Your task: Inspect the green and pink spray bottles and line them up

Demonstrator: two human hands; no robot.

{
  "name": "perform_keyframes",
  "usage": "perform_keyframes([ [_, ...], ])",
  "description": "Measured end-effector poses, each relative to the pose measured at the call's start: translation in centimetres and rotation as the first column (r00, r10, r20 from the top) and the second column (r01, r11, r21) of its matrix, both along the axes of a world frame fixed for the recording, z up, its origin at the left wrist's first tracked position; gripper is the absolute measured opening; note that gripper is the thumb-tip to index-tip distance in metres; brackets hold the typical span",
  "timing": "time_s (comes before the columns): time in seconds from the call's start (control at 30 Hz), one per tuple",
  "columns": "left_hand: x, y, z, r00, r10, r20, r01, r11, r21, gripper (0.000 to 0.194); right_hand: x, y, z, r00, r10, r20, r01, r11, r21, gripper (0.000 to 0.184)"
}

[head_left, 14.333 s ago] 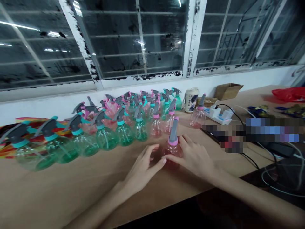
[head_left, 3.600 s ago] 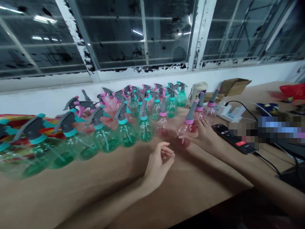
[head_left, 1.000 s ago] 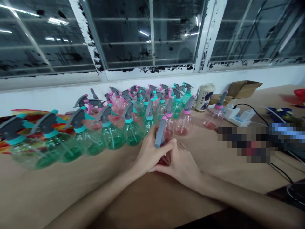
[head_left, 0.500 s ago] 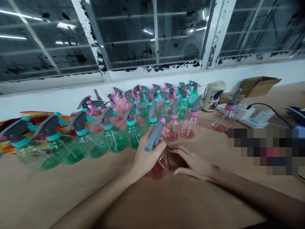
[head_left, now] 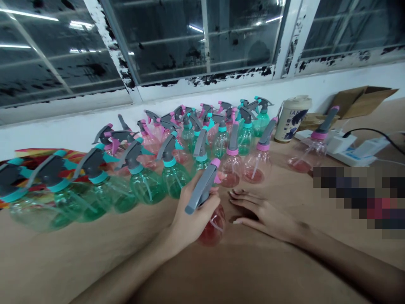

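Note:
My left hand is closed around the neck of a pink spray bottle with a grey and pink trigger head. The bottle stands on the brown table, and its neck is hidden by my fingers. Just to its right, my right hand rests on the tabletop with fingers stretched out, holding nothing. Beyond my hands stand two more pink spray bottles. On the left runs a row of green spray bottles with turquoise collars.
Behind are several more pink and green bottles near the wall. To the right stand a paper cup, a lone pink bottle, a power strip with plugs and a cable, and an open cardboard box. Colourful cloth-like material lies at the left.
The view has shifted slightly. My left hand still grips the pink spray bottle, and my right hand lies a little farther from it.

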State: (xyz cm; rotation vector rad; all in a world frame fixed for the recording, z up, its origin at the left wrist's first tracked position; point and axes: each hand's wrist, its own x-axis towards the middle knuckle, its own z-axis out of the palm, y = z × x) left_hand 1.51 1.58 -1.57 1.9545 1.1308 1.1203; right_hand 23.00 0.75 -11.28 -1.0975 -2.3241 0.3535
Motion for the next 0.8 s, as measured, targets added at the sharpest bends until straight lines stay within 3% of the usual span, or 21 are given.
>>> perform_keyframes([
  [0.3, 0.05, -0.09, 0.33, 1.0, 0.003, -0.013, -0.003, 1.0, -0.018, 0.006, 0.27, -0.1, 0.2, 1.0, -0.007, -0.023, 0.005, 0.997, -0.077, 0.048],
  [0.6, -0.09, -0.12, 0.79, 0.996, -0.089, -0.014, 0.088, 0.996, -0.023, 0.008, 0.45, -0.04, 0.46, 0.999, -0.007, -0.039, 0.002, 0.993, -0.122, 0.043],
  [0.8, -0.02, -0.13, 0.77, 0.996, -0.087, -0.011, 0.087, 0.996, -0.01, 0.007, 0.56, -0.03, 0.51, 0.999, 0.002, -0.05, -0.009, 0.991, -0.132, 0.042],
])
